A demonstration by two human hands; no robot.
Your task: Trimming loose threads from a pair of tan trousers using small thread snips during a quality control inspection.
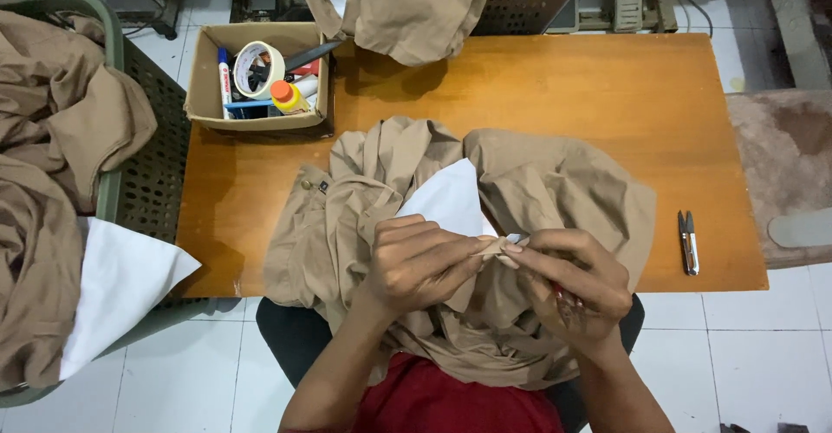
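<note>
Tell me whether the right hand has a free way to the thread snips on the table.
Probably yes: the thread snips lie alone on bare table beside the right hand, though it is pinching the tan garment.

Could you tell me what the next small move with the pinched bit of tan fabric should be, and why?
Probably draw the pinched fold taut. Both hands, left hand and right hand, meet fingertip to fingertip on a small fold of the tan garment, which lies bunched on the wooden table, and the thread snips lie untouched to the right.

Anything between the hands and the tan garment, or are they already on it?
Nothing visible in between. The left hand and right hand both pinch a fold of the tan garment where their fingertips meet, over the wooden table.
</note>
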